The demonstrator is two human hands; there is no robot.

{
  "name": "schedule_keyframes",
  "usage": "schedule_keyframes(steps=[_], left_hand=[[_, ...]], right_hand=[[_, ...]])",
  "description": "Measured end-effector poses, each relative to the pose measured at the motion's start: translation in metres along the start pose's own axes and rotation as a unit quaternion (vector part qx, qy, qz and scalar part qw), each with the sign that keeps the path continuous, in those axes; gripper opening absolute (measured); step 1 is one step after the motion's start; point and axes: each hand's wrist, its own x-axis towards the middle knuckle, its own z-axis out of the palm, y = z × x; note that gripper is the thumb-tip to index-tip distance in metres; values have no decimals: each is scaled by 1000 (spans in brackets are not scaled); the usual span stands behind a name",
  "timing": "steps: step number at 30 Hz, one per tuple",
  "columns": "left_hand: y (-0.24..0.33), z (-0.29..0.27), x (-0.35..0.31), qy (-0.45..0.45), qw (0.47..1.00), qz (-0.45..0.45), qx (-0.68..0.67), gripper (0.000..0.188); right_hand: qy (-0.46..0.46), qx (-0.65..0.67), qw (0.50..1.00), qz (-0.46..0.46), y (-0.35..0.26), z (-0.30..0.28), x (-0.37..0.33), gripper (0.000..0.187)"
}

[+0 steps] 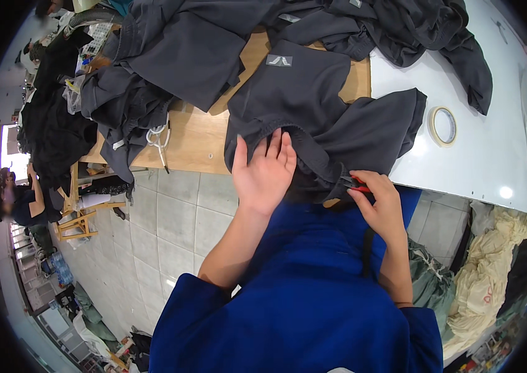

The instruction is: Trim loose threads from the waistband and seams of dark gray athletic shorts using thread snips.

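Note:
Dark grey shorts (pixel 291 90) with a gathered elastic waistband lie in front of me, partly hanging over the table's near edge. A small light patch sits on the far part of the cloth. My left hand (pixel 266 171) is palm up at the waistband, fingers spread, its fingertips touching the opening's edge. To its right, my right hand (pixel 378 202) pinches a small red-handled tool (pixel 358 186) by the waistband. That tool is mostly covered by fingers and cloth, so its kind cannot be made out.
More dark garments (pixel 182 50) are heaped on the wooden tabletop (pixel 195 143), with a white drawstring (pixel 159 140) hanging there. A tape roll (pixel 443 126) rests on the white surface (pixel 494 155) at right. Cream cloth bundles (pixel 487 273) stand below. Another person (pixel 21 202) is at far left.

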Motion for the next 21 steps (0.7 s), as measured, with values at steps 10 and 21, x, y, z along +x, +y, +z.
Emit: schedule_keyframes(steps=[10,21], left_hand=[[-32,39,-7,-71,897,182,396,24],[-48,49,-15,-81,884,121,444,21]], right_hand=[[109,210,969,66,-9,-21,7,44],[193,52,974,-105,-44,-19,34,38]])
